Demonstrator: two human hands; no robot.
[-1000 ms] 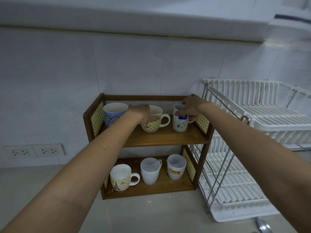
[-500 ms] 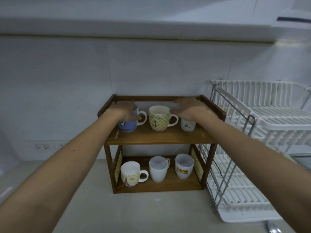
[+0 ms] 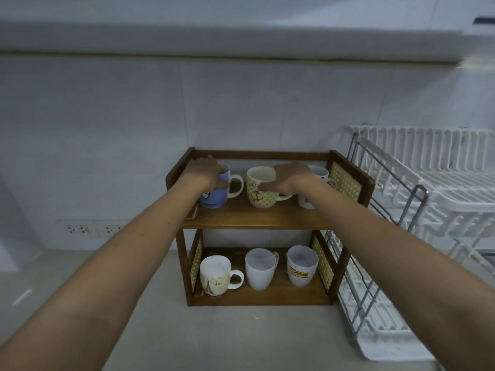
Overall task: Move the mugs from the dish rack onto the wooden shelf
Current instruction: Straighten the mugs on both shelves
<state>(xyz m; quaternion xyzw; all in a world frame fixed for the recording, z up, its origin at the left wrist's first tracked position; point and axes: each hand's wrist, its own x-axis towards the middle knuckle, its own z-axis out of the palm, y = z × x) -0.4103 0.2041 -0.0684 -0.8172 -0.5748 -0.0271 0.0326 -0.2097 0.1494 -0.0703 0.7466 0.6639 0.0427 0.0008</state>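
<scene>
The wooden shelf [image 3: 257,222] stands on the counter against the tiled wall. Its upper board carries a blue mug [image 3: 214,198], a yellow anchor-print mug [image 3: 258,195] and a white mug [image 3: 317,174]. My left hand [image 3: 205,171] grips the blue mug at its rim, thumb on the front. My right hand [image 3: 290,178] lies flat with fingers spread between the yellow mug and the white mug, hiding the yellow mug's handle. On the lower board stand a patterned mug [image 3: 214,277], a plain white mug [image 3: 259,269] and a white mug with a yellow logo [image 3: 301,266].
A white two-tier dish rack [image 3: 442,188] with a wire frame stands right of the shelf, no mugs visible in it. Wall sockets [image 3: 91,229] sit low on the wall at left. A ledge runs overhead. Grey counter [image 3: 227,338] extends in front.
My left hand went from the yellow mug to the blue mug, which has turned its handle to the right. My right hand has slid left off the white mug toward the yellow one.
</scene>
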